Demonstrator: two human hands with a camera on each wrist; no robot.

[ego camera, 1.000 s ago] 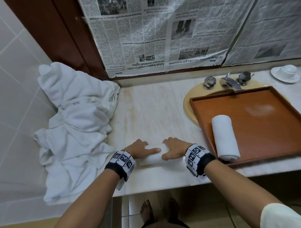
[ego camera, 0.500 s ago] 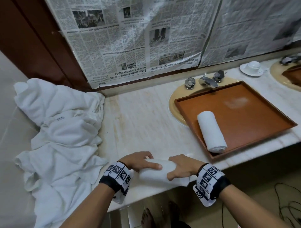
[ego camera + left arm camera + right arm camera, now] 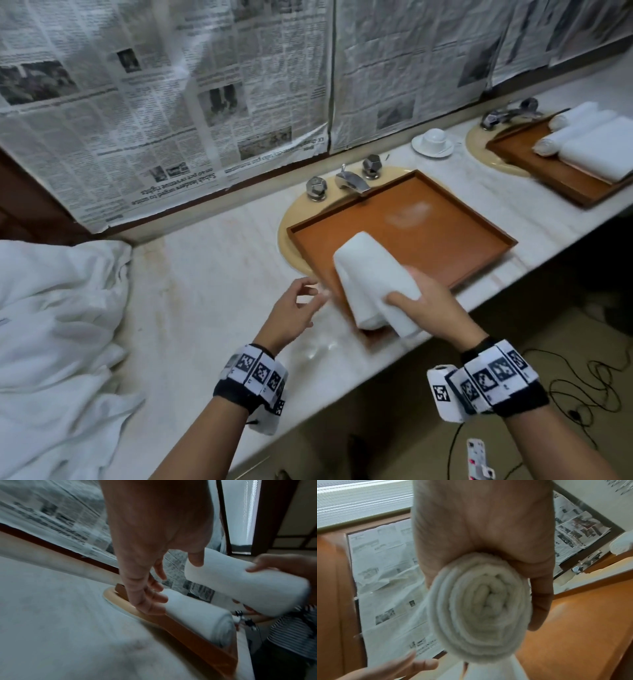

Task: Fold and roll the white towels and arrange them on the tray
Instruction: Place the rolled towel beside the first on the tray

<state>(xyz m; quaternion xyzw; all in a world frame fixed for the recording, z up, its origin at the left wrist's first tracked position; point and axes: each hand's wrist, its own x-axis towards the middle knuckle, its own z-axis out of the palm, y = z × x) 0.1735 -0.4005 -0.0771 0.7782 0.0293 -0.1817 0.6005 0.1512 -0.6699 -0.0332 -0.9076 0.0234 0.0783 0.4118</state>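
Observation:
My right hand grips a rolled white towel and holds it in the air above the near left corner of the brown wooden tray. In the right wrist view the spiral end of this rolled towel faces the camera, with thumb and fingers curled round it. A second rolled towel lies on the tray just below it, along the left rim. My left hand hovers over the counter beside the tray, fingers relaxed, holding nothing.
A heap of loose white towels fills the counter's left end. The tray sits over a sink with a faucet. A cup and saucer and another tray with rolled towels stand to the right. Cables lie on the floor.
My right hand has lifted the rolled towel from the counter's front edge and carried it right, over the tray. My left hand has let go of it.

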